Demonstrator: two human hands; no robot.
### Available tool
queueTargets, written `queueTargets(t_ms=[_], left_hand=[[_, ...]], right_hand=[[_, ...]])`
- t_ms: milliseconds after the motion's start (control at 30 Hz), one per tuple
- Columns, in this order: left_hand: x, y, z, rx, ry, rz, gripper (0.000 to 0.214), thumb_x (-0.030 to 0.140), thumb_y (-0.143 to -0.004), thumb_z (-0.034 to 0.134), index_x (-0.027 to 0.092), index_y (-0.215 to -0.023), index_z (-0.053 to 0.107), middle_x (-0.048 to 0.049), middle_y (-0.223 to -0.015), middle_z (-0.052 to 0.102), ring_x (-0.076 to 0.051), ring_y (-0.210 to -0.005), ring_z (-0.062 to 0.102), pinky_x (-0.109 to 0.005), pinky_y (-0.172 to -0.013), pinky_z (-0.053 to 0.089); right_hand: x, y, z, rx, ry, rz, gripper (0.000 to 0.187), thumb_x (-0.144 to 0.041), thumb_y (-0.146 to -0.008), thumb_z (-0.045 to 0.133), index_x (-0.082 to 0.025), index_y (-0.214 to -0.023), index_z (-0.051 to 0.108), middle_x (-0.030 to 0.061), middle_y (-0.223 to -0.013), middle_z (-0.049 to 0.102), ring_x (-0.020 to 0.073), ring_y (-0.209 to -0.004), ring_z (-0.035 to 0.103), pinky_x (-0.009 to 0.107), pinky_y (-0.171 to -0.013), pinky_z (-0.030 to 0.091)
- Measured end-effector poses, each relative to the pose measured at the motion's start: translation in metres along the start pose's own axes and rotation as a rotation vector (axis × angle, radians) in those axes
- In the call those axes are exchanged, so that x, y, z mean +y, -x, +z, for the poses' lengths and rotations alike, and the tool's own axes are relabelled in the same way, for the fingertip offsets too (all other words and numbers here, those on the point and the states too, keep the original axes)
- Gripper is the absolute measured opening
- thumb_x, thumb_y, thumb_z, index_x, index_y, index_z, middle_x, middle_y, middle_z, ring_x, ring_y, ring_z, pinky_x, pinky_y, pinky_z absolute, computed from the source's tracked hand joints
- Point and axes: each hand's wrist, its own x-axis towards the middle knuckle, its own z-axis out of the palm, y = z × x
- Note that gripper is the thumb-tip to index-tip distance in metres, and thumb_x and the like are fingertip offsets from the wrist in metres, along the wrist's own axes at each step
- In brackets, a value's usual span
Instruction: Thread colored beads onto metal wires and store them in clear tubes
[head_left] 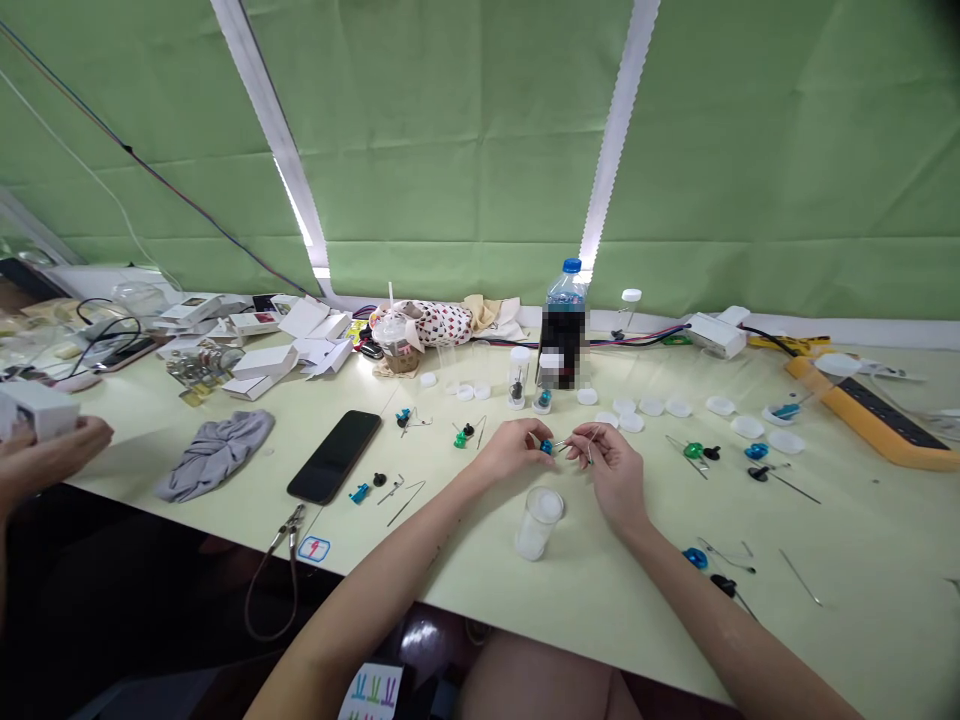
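Observation:
Both my hands meet over the pale table near its middle. My left hand (516, 447) pinches a small blue plastic piece (547, 447) between thumb and fingers. My right hand (609, 462) is closed on a thin metal wire (576, 441) whose end points at the blue piece. A small clear plastic vial (538, 522) lies on its side just in front of my hands.
A black phone (335, 455), grey cloth (214, 453) and pliers (289, 528) lie to the left. Loose wires, blue, green and black caps and white lids are scattered around. A water bottle (564, 330), yellow power strip (870, 410) and white boxes stand behind. Another person's hand (45, 455) holds a white box at far left.

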Motion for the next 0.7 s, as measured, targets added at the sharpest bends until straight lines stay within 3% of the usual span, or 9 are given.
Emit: queueTargets(t_ms=[267, 567, 700], left_hand=[[-0.002, 0.003, 0.015, -0.093, 0.06, 0.043, 0.026, 0.031, -0.063, 0.071, 0.016, -0.084, 0.068, 0.0003, -0.076, 0.064, -0.011, -0.066, 0.053, -0.025, -0.065, 0.041], [-0.007, 0.0, 0.018, -0.108, 0.225, -0.032, 0.027, 0.025, -0.06, 0.074, 0.014, -0.083, 0.069, -0.0037, -0.082, 0.068, -0.014, -0.073, 0.059, -0.026, -0.071, 0.045], [-0.008, 0.0, 0.02, -0.087, 0.326, -0.034, 0.038, 0.015, -0.057, 0.076, 0.014, -0.092, 0.063, -0.0061, -0.083, 0.068, -0.015, -0.076, 0.062, -0.026, -0.071, 0.046]], right_hand=[[-0.001, 0.001, 0.0, -0.034, 0.137, -0.088, 0.017, -0.036, -0.083, 0.053, -0.021, -0.08, 0.06, 0.0005, -0.071, 0.061, 0.0128, -0.056, 0.05, 0.027, -0.057, 0.042], [-0.001, -0.001, 0.0, -0.092, 0.202, -0.112, 0.019, -0.035, -0.084, 0.049, -0.02, -0.082, 0.062, -0.0002, -0.066, 0.057, 0.0127, -0.055, 0.045, 0.026, -0.057, 0.041], [-0.003, -0.001, 0.001, -0.112, 0.193, -0.102, 0.02, -0.035, -0.083, 0.05, -0.021, -0.083, 0.063, 0.0008, -0.07, 0.059, 0.0126, -0.055, 0.044, 0.026, -0.055, 0.04]])
